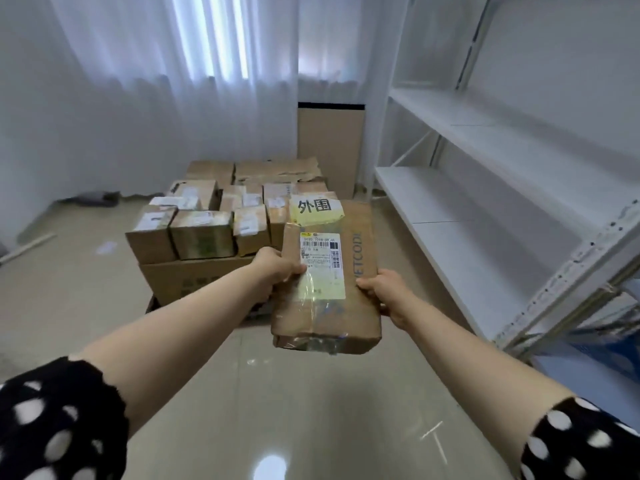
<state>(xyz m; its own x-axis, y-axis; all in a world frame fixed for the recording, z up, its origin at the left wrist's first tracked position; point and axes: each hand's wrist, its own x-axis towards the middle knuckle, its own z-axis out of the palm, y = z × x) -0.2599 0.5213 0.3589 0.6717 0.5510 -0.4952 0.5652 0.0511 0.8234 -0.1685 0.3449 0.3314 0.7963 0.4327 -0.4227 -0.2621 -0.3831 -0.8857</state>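
- The parcel (325, 271) is held in the air above the floor (277, 393), in front of the stacked boxes (207, 230).
- The left hand (273, 268) grips its left edge and the right hand (384, 289) its right edge, thumbs curled on top.
- Open floor lies below and to the left; the shelf (485, 188) stands near on the right.
- The parcel's long axis runs away from the person, label side up, far end toward the boxes.

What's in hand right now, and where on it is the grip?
A flat cardboard parcel, held in both hands: the left hand grips its left long edge, the right hand its right long edge, both near mid-length.
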